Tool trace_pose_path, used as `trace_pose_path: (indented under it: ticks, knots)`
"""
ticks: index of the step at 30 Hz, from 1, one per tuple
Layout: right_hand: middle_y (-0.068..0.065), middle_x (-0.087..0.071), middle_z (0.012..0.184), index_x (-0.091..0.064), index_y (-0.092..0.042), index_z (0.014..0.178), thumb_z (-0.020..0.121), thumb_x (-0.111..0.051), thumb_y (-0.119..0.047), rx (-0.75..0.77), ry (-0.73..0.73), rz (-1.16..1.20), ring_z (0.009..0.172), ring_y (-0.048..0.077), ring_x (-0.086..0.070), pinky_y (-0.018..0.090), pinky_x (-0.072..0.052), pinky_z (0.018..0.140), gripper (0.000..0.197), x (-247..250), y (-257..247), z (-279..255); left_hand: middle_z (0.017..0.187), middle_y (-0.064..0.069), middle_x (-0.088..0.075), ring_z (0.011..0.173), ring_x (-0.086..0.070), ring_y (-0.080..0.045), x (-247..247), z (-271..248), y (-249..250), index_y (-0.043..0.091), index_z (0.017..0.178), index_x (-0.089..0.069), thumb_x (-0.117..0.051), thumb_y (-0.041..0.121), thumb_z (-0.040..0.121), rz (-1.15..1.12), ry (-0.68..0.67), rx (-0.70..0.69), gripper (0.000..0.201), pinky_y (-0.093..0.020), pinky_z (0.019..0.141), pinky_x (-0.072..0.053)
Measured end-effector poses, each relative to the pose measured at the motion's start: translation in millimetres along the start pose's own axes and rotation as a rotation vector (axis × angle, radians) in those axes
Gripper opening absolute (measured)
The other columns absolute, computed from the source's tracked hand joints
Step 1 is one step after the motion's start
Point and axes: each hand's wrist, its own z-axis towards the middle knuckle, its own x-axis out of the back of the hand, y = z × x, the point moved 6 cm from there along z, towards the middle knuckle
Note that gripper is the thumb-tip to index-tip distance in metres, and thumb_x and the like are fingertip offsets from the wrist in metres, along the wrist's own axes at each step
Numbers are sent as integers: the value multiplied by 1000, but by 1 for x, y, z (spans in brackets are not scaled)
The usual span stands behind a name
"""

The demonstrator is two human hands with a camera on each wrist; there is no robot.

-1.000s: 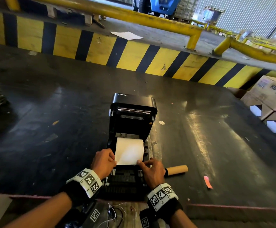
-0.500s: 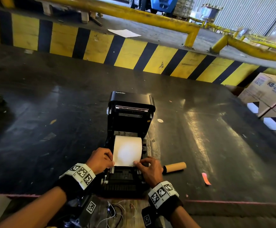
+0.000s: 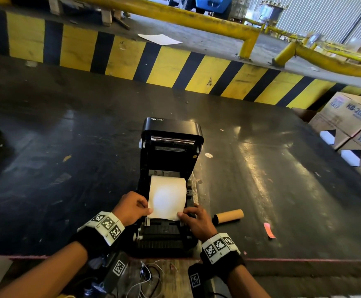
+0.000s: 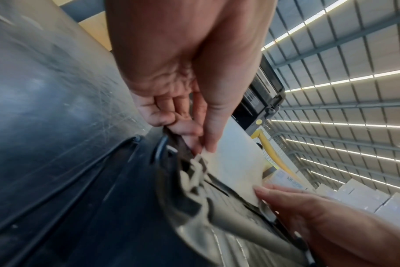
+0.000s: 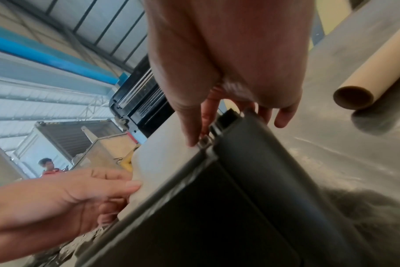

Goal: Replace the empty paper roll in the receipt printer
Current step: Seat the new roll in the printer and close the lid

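Paper (image 3: 167, 196), thin, light and easily torn, is pinched at its near corners by left hand (image 3: 131, 208) at 9 o'clock and right hand (image 3: 197, 220) at 3 o'clock.

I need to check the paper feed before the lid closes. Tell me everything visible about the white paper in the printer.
The white paper is a plain, unprinted sheet drawn off a roll seated in the open black printer, whose lid stands up behind it. It runs toward the person, bowing up slightly, and glare whitens its middle. Its free end lies over the printer's front edge. The left hand pinches its near left corner; the right hand holds its near right corner. The roll's core is hidden.
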Motion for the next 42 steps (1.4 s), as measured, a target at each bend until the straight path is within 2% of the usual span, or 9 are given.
trace_pose_path:
  ticks: [3, 7, 11, 20, 23, 28, 33, 39, 42]
  knots:
    - [8, -57, 116, -65, -42, 55, 79, -67, -41, -14, -33, -2, 124, 32, -46, 54, -38, 103, 24, -5, 11, 5, 63, 5, -66, 65, -62, -8, -1, -3, -1, 25, 58, -65, -76, 22, 75, 24, -32, -16, 20, -26, 69, -50]
    - [-4, -58, 91, -64, -32, 51, 66, -65, -56, -14, -23, -46, 105, 25, -58, 46, -46, 91, 28, -4, 9, 13, 65, -7, -70, 69, -67, -19, -7, -4, 3, 11, 62, -73, -73, 19, 77, 134, 1, 7, 17, -34, 71, -55]
    - [-4, -54, 57, -56, -26, 48, 81, -70, -26, 9, -33, 8, 58, 11, -52, 31, -44, 66, 36, -1, 1, 11, 61, -6, -64, 63, -64, -21, -6, 3, -1, 1, 67, -74, -76, 20, 73, 119, -45, 68, 20, -35, 70, -57]
    - [-9, -57, 55, -63, -25, 57, 82, -69, -26, 26, -90, -35, 43, -2, -49, 17, -41, 48, 26, 0, 1, 13, 53, 8, -60, 71, -66, -20, -7, 4, 2, 16, 55, -69, -73, 26, 77, 220, -53, 62, 24, -30, 74, -51]
    - [-12, -57, 57, -62, -28, 55, 79, -70, -25, 52, -45, -58, 52, 1, -51, 20, -42, 55, 26, -1, 3, 15, 54, 11, -57, 77, -68, -21, -6, 5, 4, 11, 63, -73, -74, 26, 75, 247, -43, 64, 20, -32, 79, -53]
    - [-3, -56, 55, -64, -17, 60, 83, -67, -18, 10, -130, -50, 48, 4, -50, 9, -39, 43, 23, 3, 1, 14, 55, 12, -59, 79, -70, -20, -4, 3, 5, 12, 71, -76, -73, 25, 77, 210, 13, 37, 15, -35, 81, -55]
    - [-2, -65, 64, -73, -14, 72, 84, -68, -26, 66, -72, 2, 56, 3, -56, 6, -41, 48, 18, 12, -4, 14, 91, -3, -76, 94, -67, -22, -7, 0, 8, 13, 78, -76, -69, 30, 80, 292, -16, 51, 19, -36, 95, -47]
    - [-4, -56, 55, -65, -16, 60, 85, -66, -17, 28, -141, -37, 39, -5, -49, 6, -36, 40, 25, 10, -4, 10, 99, -3, -75, 99, -66, -23, -7, 0, 7, 13, 83, -76, -69, 30, 79, 279, 16, 66, 19, -40, 97, -47]
    - [-8, -60, 58, -67, -20, 61, 84, -67, -21, 46, -130, -68, 48, -2, -54, 5, -38, 44, 23, 13, -6, 12, 102, -5, -74, 101, -66, -25, -6, -1, 7, 12, 82, -76, -67, 23, 81, 274, 43, 56, 14, -39, 97, -48]
